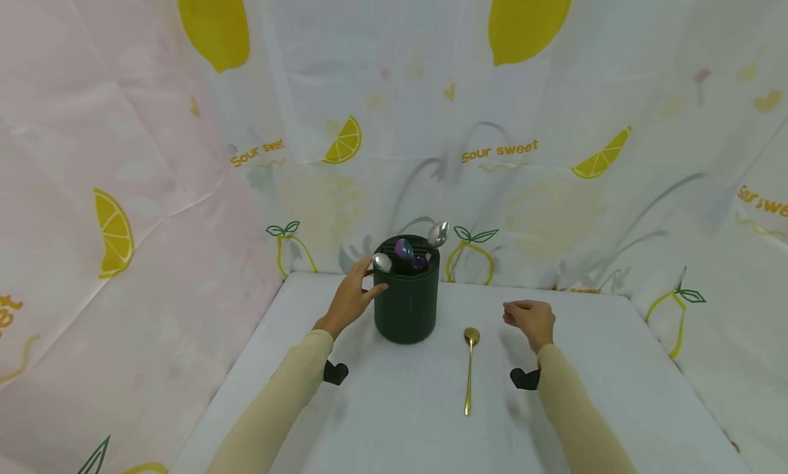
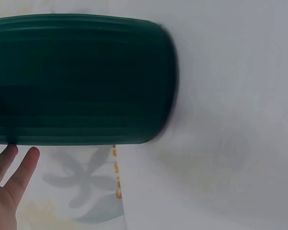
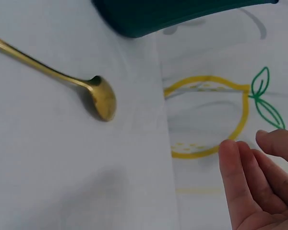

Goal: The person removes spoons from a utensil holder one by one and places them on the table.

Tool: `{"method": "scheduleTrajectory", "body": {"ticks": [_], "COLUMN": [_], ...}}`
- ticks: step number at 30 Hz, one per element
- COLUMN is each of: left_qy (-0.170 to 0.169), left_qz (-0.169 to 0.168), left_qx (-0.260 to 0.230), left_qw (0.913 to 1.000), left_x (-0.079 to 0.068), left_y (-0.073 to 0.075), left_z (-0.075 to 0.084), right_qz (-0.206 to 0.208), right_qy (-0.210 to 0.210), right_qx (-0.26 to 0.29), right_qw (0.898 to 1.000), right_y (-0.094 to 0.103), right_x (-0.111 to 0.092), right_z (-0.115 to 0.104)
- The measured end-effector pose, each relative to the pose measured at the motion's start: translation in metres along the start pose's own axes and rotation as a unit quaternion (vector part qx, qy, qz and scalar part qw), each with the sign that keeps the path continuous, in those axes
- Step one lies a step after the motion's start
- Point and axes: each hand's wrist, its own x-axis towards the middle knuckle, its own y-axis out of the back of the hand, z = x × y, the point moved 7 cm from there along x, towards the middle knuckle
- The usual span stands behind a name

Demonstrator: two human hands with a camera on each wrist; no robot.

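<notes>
A dark green cutlery holder [image 1: 406,310] stands upright at the back of the white table, with several spoons in its top. Among them are a silver spoon [image 1: 382,262] at the left, a purple-blue spoon [image 1: 403,249] in the middle and another silver spoon [image 1: 438,234] leaning out to the right. My left hand [image 1: 352,296] is at the holder's left side, thumb in front, fingers extended and spread along its edge. A gold spoon [image 1: 469,371] lies on the table, bowl toward the back. Right of it hovers my right hand [image 3: 266,182], empty, its fingers loosely bent and thumb apart.
The white table [image 1: 394,419] meets a hanging cloth [image 1: 394,104] printed with lemons along its back edge. The same cloth hangs at the left and right. The holder stands close to the back cloth.
</notes>
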Motion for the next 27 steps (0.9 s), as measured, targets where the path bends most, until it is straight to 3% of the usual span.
{"method": "scheduleTrajectory", "body": {"ticks": [16, 27], "left_qy": [0.0, 0.002], "left_qz": [0.003, 0.014], "left_qx": [-0.008, -0.005], "left_qw": [1.0, 0.9999], "left_x": [0.001, -0.001], "left_y": [-0.003, -0.003], "left_z": [-0.006, -0.007], "right_qz": [-0.047, -0.07], "right_qy": [0.099, 0.134], "right_qx": [0.063, 0.055], "right_qw": [0.992, 0.987], "right_y": [-0.039, -0.075], "right_x": [-0.005, -0.011], "right_z": [-0.097, -0.13]}}
